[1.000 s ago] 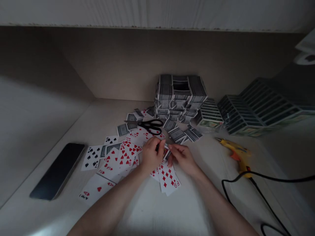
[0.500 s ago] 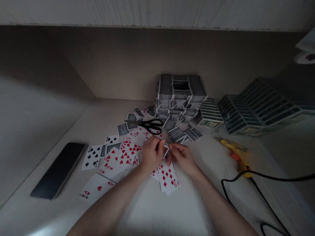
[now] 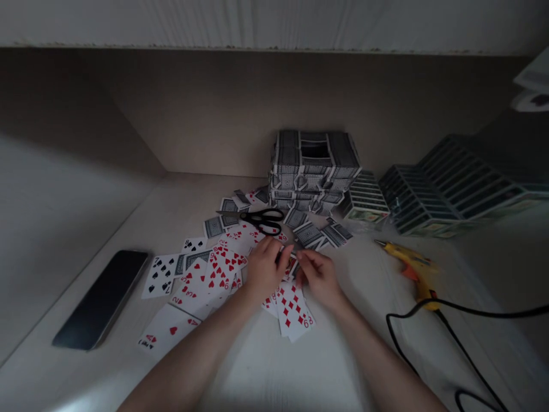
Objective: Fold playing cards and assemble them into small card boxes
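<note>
Between my two hands is a playing card (image 3: 292,266), part of its printed face showing. My left hand (image 3: 266,266) is closed on the card's left side, thumb towards the middle. On the other side, the thumb and fingers of my right hand (image 3: 316,273) pinch its right edge. Just below lie several diamond cards (image 3: 293,309), overlapping on the table. To the left spread heart cards (image 3: 221,269) and a seven of spades (image 3: 159,276). Black-handled scissors (image 3: 263,218) rest on cards beyond my left hand.
A box-like structure of cards (image 3: 315,163) stands against the back wall. Folded-card stacks (image 3: 429,194) are at the right. A yellow glue gun (image 3: 414,266) with a black cable (image 3: 480,310) lies to the right, a phone (image 3: 103,298) to the left. A shelf edge (image 3: 274,50) runs overhead.
My fingers have shifted slightly around the card, and more of its printed face shows between them. The surrounding things stay in place.
</note>
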A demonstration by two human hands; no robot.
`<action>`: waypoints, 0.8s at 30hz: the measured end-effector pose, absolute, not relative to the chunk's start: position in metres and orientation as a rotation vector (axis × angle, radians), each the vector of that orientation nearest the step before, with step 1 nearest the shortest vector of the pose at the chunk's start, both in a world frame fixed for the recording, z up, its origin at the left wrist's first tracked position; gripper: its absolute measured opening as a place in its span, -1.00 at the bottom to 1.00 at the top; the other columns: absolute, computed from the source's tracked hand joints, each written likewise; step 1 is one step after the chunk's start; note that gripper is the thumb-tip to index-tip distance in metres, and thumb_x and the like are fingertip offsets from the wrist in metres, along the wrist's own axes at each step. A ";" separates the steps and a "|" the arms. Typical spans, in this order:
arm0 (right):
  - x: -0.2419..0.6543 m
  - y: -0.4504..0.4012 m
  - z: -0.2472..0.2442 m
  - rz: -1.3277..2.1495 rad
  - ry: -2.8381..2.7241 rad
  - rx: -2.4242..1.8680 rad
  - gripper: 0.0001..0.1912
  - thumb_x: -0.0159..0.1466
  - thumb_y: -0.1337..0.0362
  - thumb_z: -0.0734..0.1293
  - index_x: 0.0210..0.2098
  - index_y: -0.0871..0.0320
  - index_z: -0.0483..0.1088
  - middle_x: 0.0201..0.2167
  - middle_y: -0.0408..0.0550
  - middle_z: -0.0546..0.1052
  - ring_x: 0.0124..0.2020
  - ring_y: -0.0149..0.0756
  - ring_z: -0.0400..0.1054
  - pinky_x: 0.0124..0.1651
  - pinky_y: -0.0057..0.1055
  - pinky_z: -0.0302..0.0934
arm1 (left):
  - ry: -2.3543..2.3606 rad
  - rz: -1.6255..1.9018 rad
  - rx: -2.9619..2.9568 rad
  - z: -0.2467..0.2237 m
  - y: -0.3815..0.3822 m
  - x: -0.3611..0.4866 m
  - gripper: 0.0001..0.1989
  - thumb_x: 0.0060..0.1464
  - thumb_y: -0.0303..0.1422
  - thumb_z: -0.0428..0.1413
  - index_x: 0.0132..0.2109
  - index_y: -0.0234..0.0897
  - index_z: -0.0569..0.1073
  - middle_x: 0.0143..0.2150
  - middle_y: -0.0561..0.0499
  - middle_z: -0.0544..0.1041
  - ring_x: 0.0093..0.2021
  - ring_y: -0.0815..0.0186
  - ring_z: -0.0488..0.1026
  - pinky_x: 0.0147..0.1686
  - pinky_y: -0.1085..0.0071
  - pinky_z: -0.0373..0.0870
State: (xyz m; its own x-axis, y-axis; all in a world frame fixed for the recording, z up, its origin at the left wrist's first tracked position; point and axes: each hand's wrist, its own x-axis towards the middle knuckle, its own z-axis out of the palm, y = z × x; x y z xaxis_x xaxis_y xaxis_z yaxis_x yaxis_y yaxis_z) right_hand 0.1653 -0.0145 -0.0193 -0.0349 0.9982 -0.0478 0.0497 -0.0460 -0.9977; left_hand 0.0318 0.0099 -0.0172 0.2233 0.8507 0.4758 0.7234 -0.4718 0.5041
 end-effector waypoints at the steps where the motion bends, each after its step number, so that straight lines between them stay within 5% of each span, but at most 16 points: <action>1: 0.166 -0.014 -0.022 1.193 -1.275 -1.283 -0.67 0.21 0.05 0.18 -0.50 0.17 0.30 -0.84 -0.29 0.23 -0.80 -0.47 0.11 -0.68 -0.52 -0.01 | 1.499 1.054 2.335 -0.017 0.010 0.032 -0.78 0.15 -0.30 -0.07 -0.44 -0.27 0.26 -0.46 0.02 0.33 -0.38 0.34 0.28 -0.38 0.43 0.19; 8: 0.167 -0.014 -0.027 0.859 -1.404 -1.322 -0.62 0.20 0.11 0.21 -0.66 0.18 0.22 -0.73 -0.26 0.14 -0.66 -0.50 0.02 -0.60 -0.51 -0.10 | 1.361 1.143 2.384 -0.017 0.009 0.031 -0.69 0.14 -0.36 -0.08 -0.56 -0.28 0.19 -0.55 0.06 0.23 -0.47 0.38 0.20 -0.46 0.44 0.09; 17: 0.165 -0.016 -0.012 1.206 -1.191 -1.226 -0.60 0.13 0.04 0.27 -0.69 0.16 0.22 -0.86 -0.30 0.15 -0.81 -0.52 -0.03 -0.72 -0.52 -0.17 | 1.184 1.070 1.611 -0.021 0.013 0.034 -0.60 0.12 -0.15 -0.11 -0.59 -0.28 0.10 -0.63 0.16 0.06 -0.59 0.47 0.03 -0.56 0.50 0.00; 24: 0.169 -0.010 -0.014 1.219 -1.033 -1.195 -0.67 0.11 0.05 0.31 -0.58 0.19 0.35 -0.79 -0.26 0.27 -0.78 -0.50 0.10 -0.70 -0.53 -0.03 | 1.156 1.068 1.285 -0.021 0.019 0.034 -0.63 -0.03 -0.06 0.03 -0.50 -0.30 0.30 -0.58 0.14 0.26 -0.56 0.47 0.17 -0.56 0.53 0.10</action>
State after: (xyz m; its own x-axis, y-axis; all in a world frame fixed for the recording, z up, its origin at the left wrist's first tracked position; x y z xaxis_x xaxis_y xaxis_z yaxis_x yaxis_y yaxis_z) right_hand 0.1686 -0.0098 -0.0139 0.0946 0.9945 -0.0448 -0.1195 -0.0333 -0.9923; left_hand 0.0344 0.0186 -0.0210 0.1332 0.9907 -0.0290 0.0492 0.0226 0.9985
